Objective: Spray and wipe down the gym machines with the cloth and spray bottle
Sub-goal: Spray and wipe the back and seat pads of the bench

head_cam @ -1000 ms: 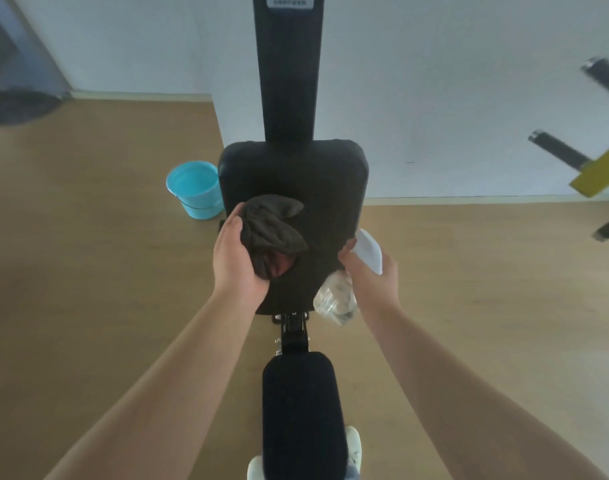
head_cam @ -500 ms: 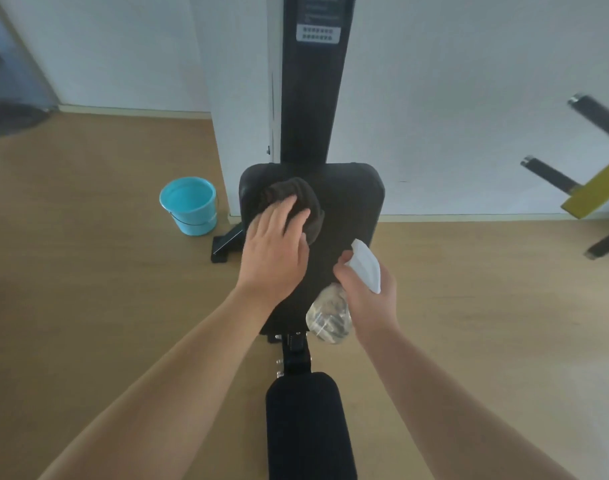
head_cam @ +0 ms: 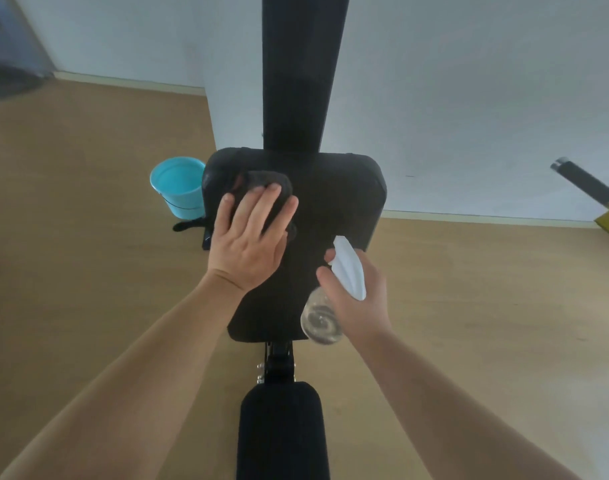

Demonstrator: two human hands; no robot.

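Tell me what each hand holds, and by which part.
The right hand grips the spray bottle by its neck, under the white head. The left hand presses flat on the dark cloth; it grips nothing.

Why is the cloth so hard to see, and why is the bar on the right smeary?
Head view: the cloth under the left hand blends into the black pad, dark and nearly detail-free in flat light; same view: the bar at the right edge is blurred, the spray bottle in the right hand sharper.
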